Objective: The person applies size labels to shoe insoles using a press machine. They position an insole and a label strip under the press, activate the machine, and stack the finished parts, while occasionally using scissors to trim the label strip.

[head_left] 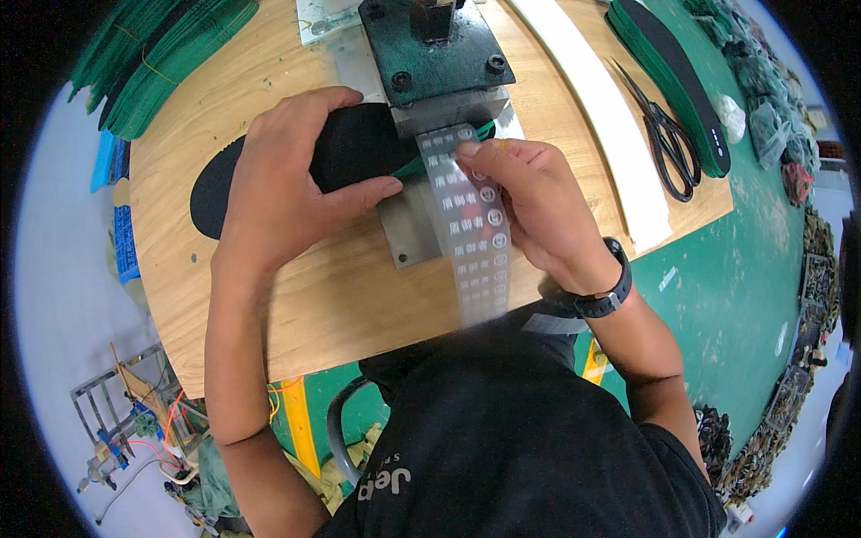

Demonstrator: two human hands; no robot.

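My left hand point(278, 179) grips a black shoe insole point(354, 148) across its middle, thumb on the near edge and fingers over the far edge. The insole lies flat, one end reaching the metal block of a press point(437, 63); a green underside shows along its edge. Between the thumb and fingers of my right hand point(543, 197) is a clear film strip point(471, 233) with rows of small white printed marks. From the press block, where its upper end meets the insole, the film hangs toward me over a steel plate point(408, 233).
Black-handled scissors point(671, 152) lie on the right of the wooden table point(332, 309), between a long white curved strip point(603, 112) and a stack of green and black insoles point(673, 76). Banded insole stacks point(175, 54) stand at the far left. Bagged goods point(771, 121) line the floor.
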